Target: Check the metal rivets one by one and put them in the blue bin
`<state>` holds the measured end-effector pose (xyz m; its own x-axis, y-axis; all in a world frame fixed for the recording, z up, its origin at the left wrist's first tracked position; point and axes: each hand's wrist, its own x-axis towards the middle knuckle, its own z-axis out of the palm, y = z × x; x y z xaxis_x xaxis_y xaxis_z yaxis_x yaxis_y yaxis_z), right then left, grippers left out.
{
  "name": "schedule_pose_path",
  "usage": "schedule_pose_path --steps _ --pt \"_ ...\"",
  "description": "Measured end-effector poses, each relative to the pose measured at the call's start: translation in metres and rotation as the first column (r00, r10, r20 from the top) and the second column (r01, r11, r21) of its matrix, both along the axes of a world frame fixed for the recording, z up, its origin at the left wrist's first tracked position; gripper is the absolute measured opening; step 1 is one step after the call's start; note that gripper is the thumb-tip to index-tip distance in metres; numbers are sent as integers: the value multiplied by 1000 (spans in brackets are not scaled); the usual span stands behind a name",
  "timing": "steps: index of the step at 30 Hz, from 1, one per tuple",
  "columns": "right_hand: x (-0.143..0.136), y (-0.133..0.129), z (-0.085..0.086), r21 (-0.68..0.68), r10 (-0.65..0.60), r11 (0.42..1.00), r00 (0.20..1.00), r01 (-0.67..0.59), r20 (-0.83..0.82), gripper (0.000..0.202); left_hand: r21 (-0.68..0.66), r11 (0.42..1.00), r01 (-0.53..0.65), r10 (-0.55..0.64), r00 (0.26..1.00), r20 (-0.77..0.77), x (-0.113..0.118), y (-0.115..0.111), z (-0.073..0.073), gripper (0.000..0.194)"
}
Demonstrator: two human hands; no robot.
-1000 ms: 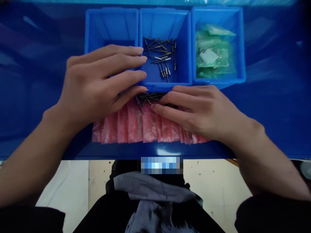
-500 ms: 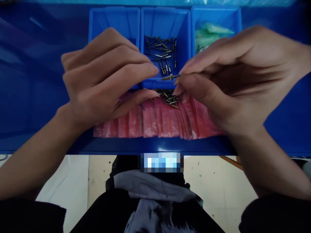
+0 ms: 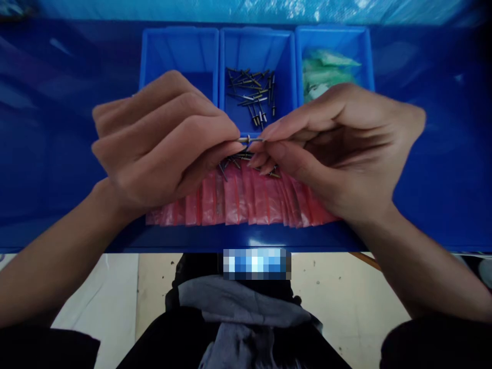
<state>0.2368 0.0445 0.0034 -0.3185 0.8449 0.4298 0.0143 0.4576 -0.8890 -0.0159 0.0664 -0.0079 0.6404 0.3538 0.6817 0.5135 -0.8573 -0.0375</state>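
A small metal rivet [image 3: 249, 139] lies level between my two hands, in front of the middle blue bin. My left hand [image 3: 165, 138] pinches its thicker left end between thumb and forefinger. The thin right end is in the fingertips of my right hand [image 3: 338, 148], whose other fingers are curled. Below the fingertips, several loose rivets [image 3: 274, 173] rest on a row of pink plastic bags [image 3: 234, 200]. More rivets [image 3: 253, 95] are scattered in the middle bin [image 3: 257, 34].
The left bin [image 3: 180, 35] stands behind my left hand. Green bags [image 3: 326, 66] lie in the right bin [image 3: 332, 33]. All three bins stand on the blue table [image 3: 434, 195]. A pixelated bright patch [image 3: 257, 264] is below the table edge.
My right hand has moved left with the rivet, and my left thumb and forefinger have closed on its other end. The view has shifted slightly, so the bins appear lower.
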Motion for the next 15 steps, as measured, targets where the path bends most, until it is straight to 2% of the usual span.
schedule_pose_path --steps 3,7,12,15 --pt "-1 1 -2 13 -9 1000 998 10 -54 31 -40 997 -59 58 998 -8 2 -3 1 16" --pt "-2 -1 -3 29 6 1000 997 -3 -81 31 -111 988 -106 107 994 -2 4 -3 1 18" --pt "-2 -4 1 -34 -21 999 1000 21 -6 32 -10 1000 -30 30 998 51 2 1 0 12" --pt "-2 -2 1 -14 -26 1000 999 26 -37 26 -100 994 -50 51 999 3 2 1 -1 20"
